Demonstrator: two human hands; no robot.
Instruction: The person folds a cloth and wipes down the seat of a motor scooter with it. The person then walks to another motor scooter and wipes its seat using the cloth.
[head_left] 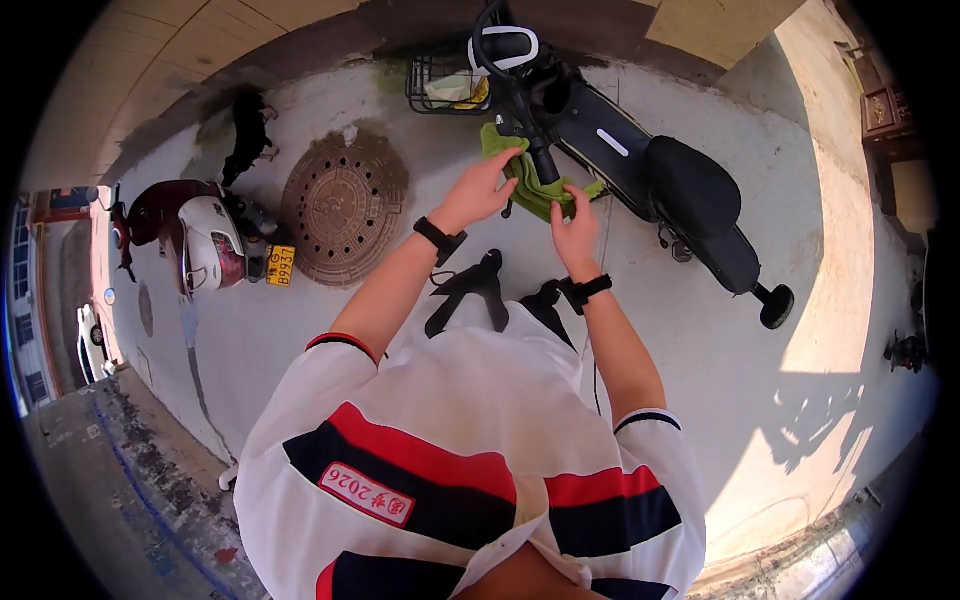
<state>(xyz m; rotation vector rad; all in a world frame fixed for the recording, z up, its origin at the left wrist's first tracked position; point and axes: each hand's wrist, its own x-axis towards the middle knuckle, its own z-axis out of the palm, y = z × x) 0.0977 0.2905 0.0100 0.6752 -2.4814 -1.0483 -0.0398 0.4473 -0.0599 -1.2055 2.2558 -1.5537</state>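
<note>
A green cloth lies folded over the handlebar area of a black electric scooter, beside a dark grip. My left hand holds the cloth's left part, with the thumb and fingers on its edge. On the cloth's lower right part, my right hand has its fingers pinched at the edge. Both wrists wear black bands. In the scooter's front wire basket sit a pale item and something yellow.
At left stands a red and white scooter with a yellow plate. A round manhole cover is set in the pavement. A black animal is near the wall. The black scooter's seat and a round mirror-like part extend right.
</note>
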